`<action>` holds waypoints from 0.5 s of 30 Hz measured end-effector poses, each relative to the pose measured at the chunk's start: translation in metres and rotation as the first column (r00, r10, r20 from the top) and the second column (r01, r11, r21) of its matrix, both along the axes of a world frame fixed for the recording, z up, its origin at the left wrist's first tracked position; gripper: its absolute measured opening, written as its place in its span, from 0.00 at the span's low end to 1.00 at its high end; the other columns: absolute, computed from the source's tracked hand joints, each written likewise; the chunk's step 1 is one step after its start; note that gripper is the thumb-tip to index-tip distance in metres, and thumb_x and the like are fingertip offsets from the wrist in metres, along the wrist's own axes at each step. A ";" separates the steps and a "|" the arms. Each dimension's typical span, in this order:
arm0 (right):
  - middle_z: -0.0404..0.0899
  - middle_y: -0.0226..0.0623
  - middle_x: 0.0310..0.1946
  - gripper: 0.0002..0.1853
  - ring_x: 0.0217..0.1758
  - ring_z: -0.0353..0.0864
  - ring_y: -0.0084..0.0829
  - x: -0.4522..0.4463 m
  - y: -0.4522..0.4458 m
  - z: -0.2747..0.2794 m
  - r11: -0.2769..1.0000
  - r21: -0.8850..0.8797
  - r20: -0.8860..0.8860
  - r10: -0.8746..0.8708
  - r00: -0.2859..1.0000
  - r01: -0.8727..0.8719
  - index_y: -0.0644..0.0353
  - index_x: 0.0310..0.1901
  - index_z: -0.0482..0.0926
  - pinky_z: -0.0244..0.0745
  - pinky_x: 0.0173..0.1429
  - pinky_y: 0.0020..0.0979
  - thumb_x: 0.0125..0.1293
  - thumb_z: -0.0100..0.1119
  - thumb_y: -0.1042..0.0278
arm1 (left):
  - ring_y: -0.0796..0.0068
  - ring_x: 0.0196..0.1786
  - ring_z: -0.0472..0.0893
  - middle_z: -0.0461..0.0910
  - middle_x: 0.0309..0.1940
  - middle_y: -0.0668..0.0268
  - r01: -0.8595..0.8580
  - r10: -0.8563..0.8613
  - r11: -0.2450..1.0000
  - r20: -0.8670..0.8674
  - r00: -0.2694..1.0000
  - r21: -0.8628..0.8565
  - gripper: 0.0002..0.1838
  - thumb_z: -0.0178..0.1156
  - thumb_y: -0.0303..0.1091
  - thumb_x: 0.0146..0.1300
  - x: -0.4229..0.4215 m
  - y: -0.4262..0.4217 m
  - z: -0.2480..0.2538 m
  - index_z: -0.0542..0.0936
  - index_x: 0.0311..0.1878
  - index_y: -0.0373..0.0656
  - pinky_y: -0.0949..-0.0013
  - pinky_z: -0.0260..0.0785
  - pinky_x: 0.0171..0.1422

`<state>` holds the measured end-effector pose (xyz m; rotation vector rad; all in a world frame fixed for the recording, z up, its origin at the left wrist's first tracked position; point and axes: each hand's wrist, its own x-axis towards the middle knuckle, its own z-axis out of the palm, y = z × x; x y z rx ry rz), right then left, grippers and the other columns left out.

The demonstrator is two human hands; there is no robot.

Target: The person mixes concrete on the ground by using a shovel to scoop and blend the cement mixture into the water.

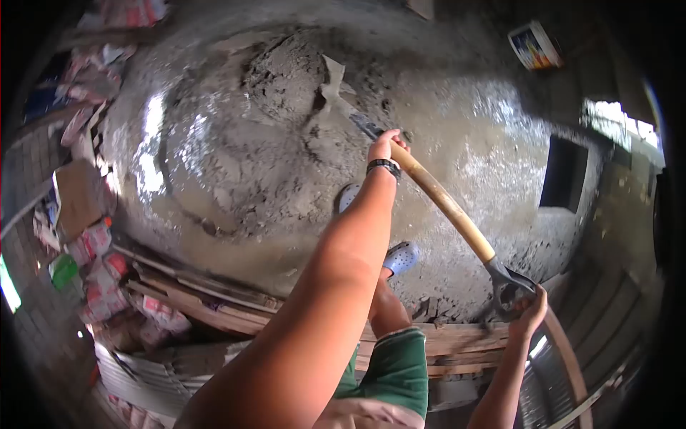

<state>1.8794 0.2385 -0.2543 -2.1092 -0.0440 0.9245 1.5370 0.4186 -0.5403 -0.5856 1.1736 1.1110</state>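
Observation:
A shovel (446,204) with a wooden shaft runs diagonally across the view. Around the lower shaft, close to the metal socket, my left hand (386,146) is closed, with a dark band on its wrist. At the other end my right hand (530,312) grips the black D-shaped handle. The shovel's blade (333,80) is against a heap of wet grey mortar (286,82), its lower edge partly hidden in the mix. More wet mix (250,168) spreads over the floor below the heap.
My feet wear light blue clogs (403,258). Wooden planks (457,343) lie right behind them. Crumpled sacks (103,286) and a cardboard piece (78,200) are at the left. A white bucket (534,46) lies at the upper right, above a dark square opening (564,174).

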 end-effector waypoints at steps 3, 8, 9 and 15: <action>0.59 0.20 0.15 0.13 0.17 0.60 0.14 -0.013 0.025 0.077 0.950 0.040 0.117 0.302 0.946 -0.308 0.47 0.25 0.69 0.57 0.22 0.22 0.66 0.57 0.57 | 0.71 0.25 0.70 0.68 0.21 0.68 -0.130 0.125 0.987 0.060 0.990 0.091 0.13 0.67 0.30 0.54 -0.041 0.008 0.054 0.69 0.28 0.45 0.61 0.68 0.33; 0.66 0.29 0.23 0.09 0.26 0.67 0.29 -0.068 0.004 0.153 0.334 0.020 0.564 0.774 0.287 -0.942 0.57 0.27 0.72 0.66 0.32 0.35 0.59 0.61 0.66 | 0.74 0.21 0.68 0.67 0.19 0.73 -0.158 0.156 0.981 0.032 0.987 0.115 0.14 0.67 0.35 0.56 -0.145 -0.040 0.133 0.68 0.25 0.50 0.65 0.67 0.28; 0.67 0.32 0.25 0.11 0.28 0.66 0.35 -0.081 0.000 0.158 0.093 0.041 0.530 0.842 0.101 -0.995 0.57 0.24 0.72 0.66 0.37 0.38 0.53 0.66 0.65 | 0.74 0.20 0.67 0.66 0.19 0.73 -0.123 0.124 0.992 -0.027 0.992 0.020 0.16 0.69 0.39 0.56 -0.165 -0.054 0.141 0.68 0.26 0.51 0.66 0.67 0.28; 0.67 0.33 0.22 0.16 0.32 0.66 0.43 -0.069 0.031 0.145 -0.219 0.180 0.289 0.944 -0.161 -0.959 0.52 0.18 0.69 0.61 0.43 0.43 0.44 0.71 0.61 | 0.71 0.22 0.68 0.63 0.19 0.71 -0.155 0.054 0.961 -0.392 0.918 -0.229 0.18 0.70 0.44 0.56 -0.198 -0.091 0.193 0.68 0.31 0.49 0.60 0.66 0.27</action>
